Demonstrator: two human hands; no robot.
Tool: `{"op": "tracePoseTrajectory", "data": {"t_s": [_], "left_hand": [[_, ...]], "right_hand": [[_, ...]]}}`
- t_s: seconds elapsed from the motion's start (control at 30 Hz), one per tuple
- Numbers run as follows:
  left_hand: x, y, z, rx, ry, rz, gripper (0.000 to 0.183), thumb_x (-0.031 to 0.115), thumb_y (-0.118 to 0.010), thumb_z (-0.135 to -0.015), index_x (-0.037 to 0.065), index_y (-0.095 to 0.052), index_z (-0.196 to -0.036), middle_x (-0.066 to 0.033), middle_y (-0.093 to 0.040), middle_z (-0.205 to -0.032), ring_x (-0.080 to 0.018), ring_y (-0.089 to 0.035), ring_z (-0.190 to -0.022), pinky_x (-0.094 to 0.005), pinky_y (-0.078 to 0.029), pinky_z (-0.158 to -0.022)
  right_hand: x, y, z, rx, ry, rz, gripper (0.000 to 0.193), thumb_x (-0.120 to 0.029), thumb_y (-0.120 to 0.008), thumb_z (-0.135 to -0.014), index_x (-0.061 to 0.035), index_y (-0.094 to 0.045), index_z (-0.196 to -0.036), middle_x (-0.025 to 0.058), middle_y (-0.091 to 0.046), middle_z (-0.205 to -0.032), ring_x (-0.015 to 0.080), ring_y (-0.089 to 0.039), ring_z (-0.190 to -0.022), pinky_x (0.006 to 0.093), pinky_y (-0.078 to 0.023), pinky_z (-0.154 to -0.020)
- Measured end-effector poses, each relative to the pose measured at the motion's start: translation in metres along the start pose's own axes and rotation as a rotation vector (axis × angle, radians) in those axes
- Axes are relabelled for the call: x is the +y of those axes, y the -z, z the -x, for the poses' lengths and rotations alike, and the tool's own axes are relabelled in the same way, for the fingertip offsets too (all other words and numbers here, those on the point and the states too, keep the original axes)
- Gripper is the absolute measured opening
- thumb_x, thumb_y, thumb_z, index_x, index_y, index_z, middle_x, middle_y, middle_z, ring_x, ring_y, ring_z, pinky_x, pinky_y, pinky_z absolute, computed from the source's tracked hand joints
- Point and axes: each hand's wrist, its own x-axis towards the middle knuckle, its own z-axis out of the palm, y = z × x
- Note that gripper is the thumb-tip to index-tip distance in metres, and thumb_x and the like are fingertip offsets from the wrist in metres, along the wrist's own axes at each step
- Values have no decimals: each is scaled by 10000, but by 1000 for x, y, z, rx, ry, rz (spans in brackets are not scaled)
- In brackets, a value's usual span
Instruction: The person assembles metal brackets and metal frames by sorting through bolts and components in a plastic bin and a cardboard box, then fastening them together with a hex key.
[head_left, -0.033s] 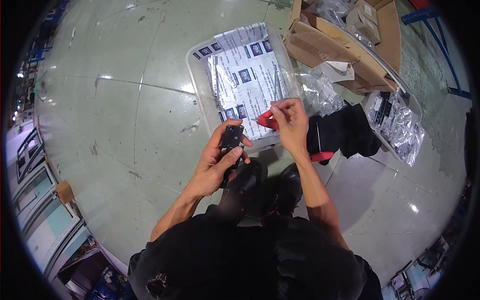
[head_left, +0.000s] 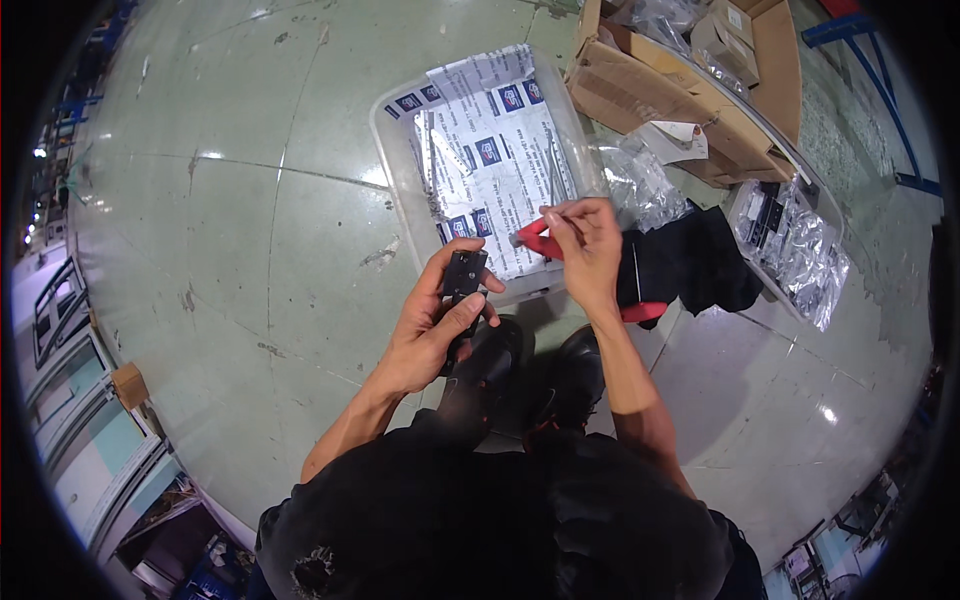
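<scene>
My left hand [head_left: 428, 330] is closed round a black, narrow rectangular part [head_left: 464, 275] with small holes in its face, thumb laid across it. The part's lower end is partly covered by the fingers. To its right, over the near end of the plastic bin, my right hand [head_left: 588, 255] pinches a red tool [head_left: 541, 243] with a small grey tip pointing left toward the black part. The tip and the part are apart. Its exact kind I cannot make out.
Printed white sheeting lines the clear plastic bin [head_left: 392, 170], with thin metal strips [head_left: 448, 150] inside. Right of it lie clear plastic wrap [head_left: 640, 185], black cloth [head_left: 700, 262] with a red item [head_left: 644, 312], an open cardboard box [head_left: 640, 90] and a tray of bagged parts [head_left: 800, 250].
My right hand has shifted very slightly to the right with the red tool, and the tool's tip is turned a little. My left hand looks the same.
</scene>
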Motion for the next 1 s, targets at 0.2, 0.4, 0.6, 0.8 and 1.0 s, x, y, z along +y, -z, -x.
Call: {"op": "tracePoseTrajectory", "data": {"t_s": [0.2, 0.4, 0.6, 0.8, 1.0], "left_hand": [[4, -4, 1, 9, -20, -58, 491, 79, -497, -980, 164, -332, -1434, -62, -564, -1136, -103, -583, -855, -182, -420, -504], [5, -4, 2, 51, -59, -154, 482, 63, -493, -975, 166, -354, -1425, -56, -567, -1123, -83, -566, -847, -173, -406, -509], [7, -4, 2, 180, -217, -469, 432, 20, -522, -937, 112, -451, -1354, -94, -610, -1097, -129, -575, -861, -271, -488, -743], [7, -7, 3, 223, -344, -618, 411, -25, -525, -916, 88, -491, -1310, -147, -620, -1111, -227, -630, -959, -330, -477, -848], [6, -6, 2, 235, -336, -675, 393, -43, -538, -908, 76, -516, -1282, -160, -611, -1068, -246, -636, -929, -332, -478, -834]], "right_hand": [[-17, 17, 19, 91, 115, -55, 184, 45, -637, -880, 2, -522, -1018, 121, -662, -958, 174, -664, -904, 263, -503, -847], [-93, 19, 48, -172, 234, 556, 199, 51, -664, -822, 28, -672, -1020, 97, -654, -887, 156, -658, -708, 266, -520, -596], [-120, 1, 71, -461, 483, 962, 222, 20, -710, -766, 4, -699, -987, 92, -655, -789, 218, -645, -631, 298, -520, -561], [-121, -4, 75, -405, 481, 988, 219, 22, -707, -763, 0, -701, -981, 92, -660, -798, 224, -649, -637, 302, -522, -557], [-119, -7, 76, -406, 428, 999, 207, 30, -694, -769, 7, -695, -975, 86, -657, -787, 235, -647, -628, 312, -518, -551]]}}
